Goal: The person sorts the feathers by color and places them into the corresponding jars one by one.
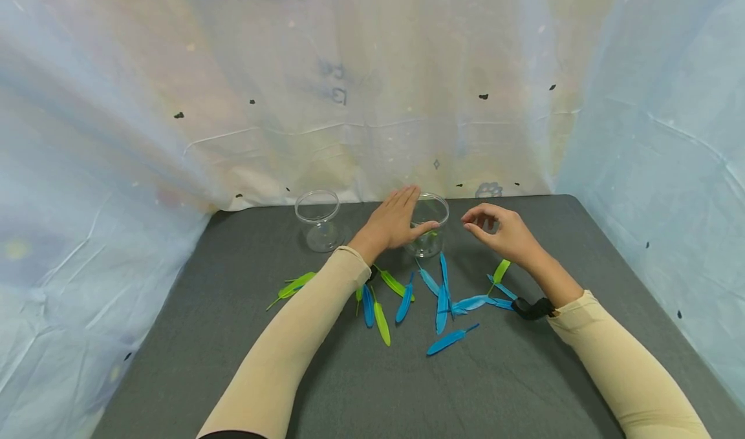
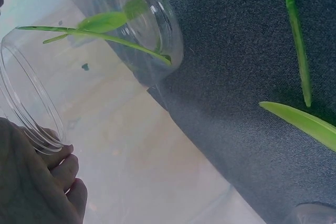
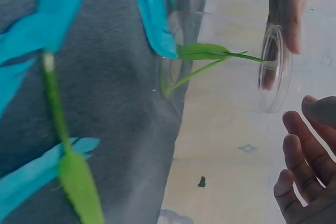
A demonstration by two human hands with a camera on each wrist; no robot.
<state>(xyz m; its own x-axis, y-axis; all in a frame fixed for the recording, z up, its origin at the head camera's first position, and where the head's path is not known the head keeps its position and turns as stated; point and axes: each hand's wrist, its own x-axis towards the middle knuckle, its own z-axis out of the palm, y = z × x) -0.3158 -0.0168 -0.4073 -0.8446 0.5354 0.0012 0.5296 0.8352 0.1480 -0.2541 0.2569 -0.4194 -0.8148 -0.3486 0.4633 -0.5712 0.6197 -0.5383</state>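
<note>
While left grip (image 1: 391, 223) holds a clear round plastic cup (image 1: 423, 247) of slim green feathers (image 3: 202, 52), right grip (image 1: 499, 231) hangs empty, loosely curled; filling seems underway, next needing another feather.

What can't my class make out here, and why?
- Head: left rim of the held clear round plastic jar, behind the left hand.
- Head: upper end of a slim green feather, behind the beige fabric sleeve.
- Left wrist: most of another clear plastic jar, cut by the bottom edge.
- Right wrist: part of the right hand, cut by the right edge.
</note>
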